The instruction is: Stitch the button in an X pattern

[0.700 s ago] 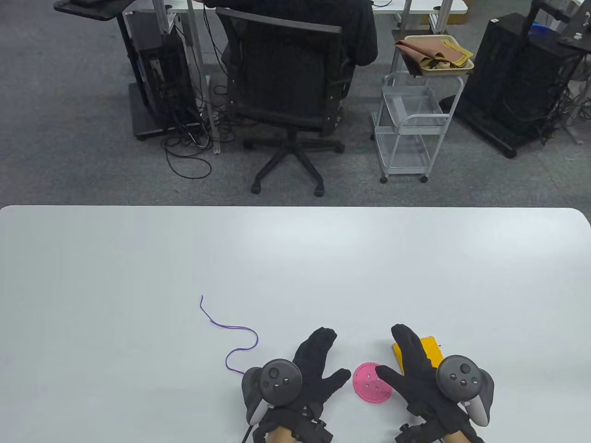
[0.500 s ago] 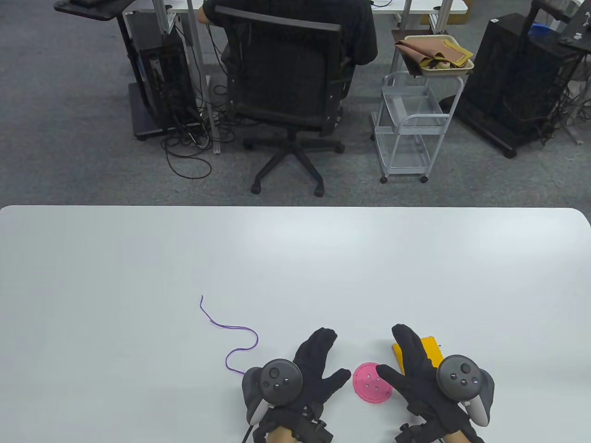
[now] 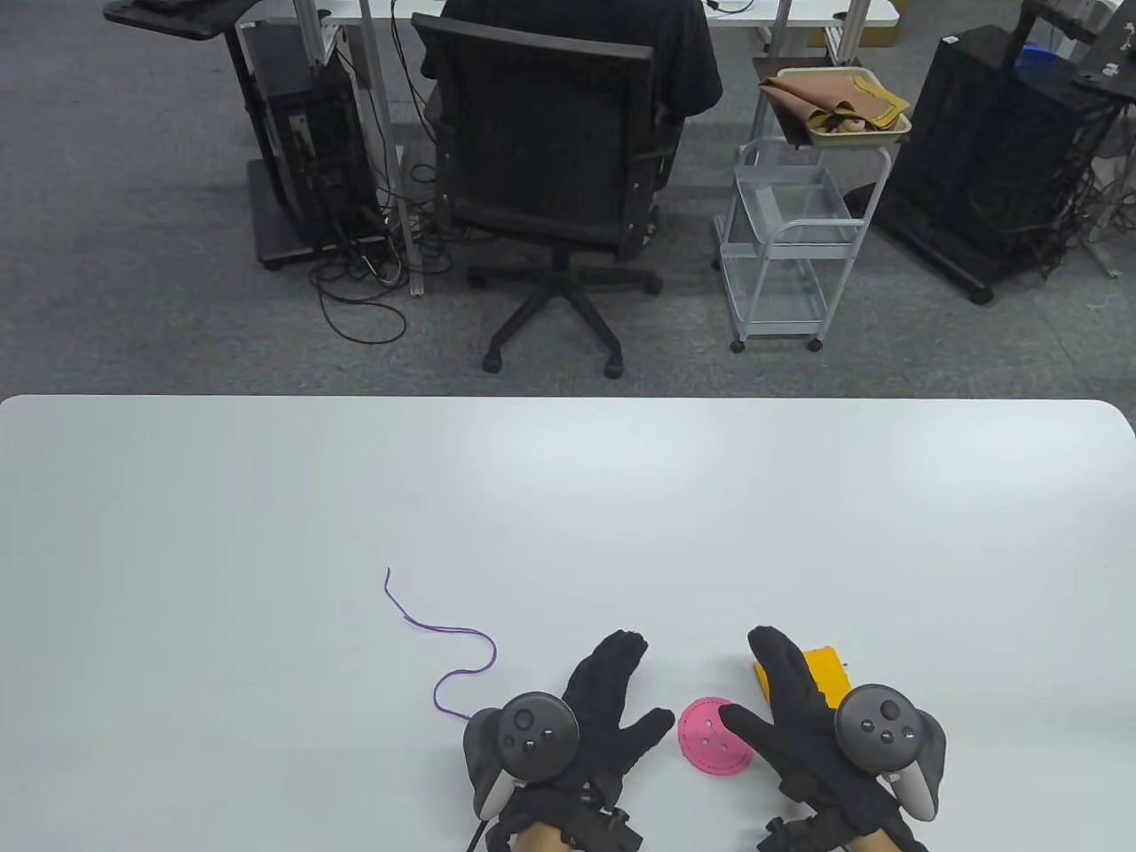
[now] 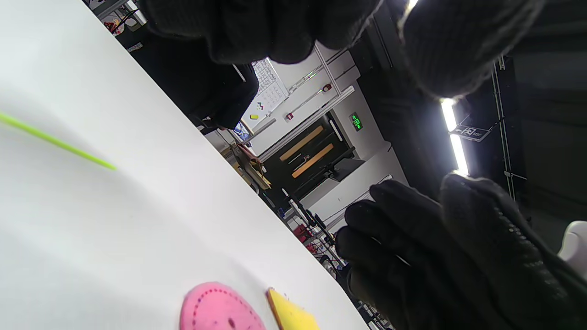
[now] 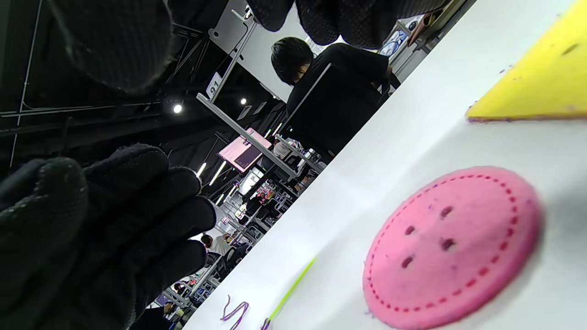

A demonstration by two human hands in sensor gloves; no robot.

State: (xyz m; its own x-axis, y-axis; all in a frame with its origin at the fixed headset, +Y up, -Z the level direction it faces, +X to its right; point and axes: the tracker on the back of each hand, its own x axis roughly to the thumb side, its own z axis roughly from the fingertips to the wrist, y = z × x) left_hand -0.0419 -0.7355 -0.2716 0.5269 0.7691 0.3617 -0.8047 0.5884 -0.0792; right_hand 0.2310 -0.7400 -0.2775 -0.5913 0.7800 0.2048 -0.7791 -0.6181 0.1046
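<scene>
Your left hand and right hand are spread, holding nothing. Pick up the green needle first, then the pink button.

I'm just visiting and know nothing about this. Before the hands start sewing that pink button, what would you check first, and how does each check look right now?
1. Pink felt button lies flat with its four holes showing: ok.
2. Both hands free: left hand and right hand are spread and hold nothing: ok.
3. Purple thread within reach: it lies loose on the table, left of the left hand: ok.
4. Needle found: a thin green stick lies near the thread's end; whether the thread is through it, cannot tell.
5. Yellow felt piece uncovered: the right hand's fingers lie over part of it: not ok.
</scene>
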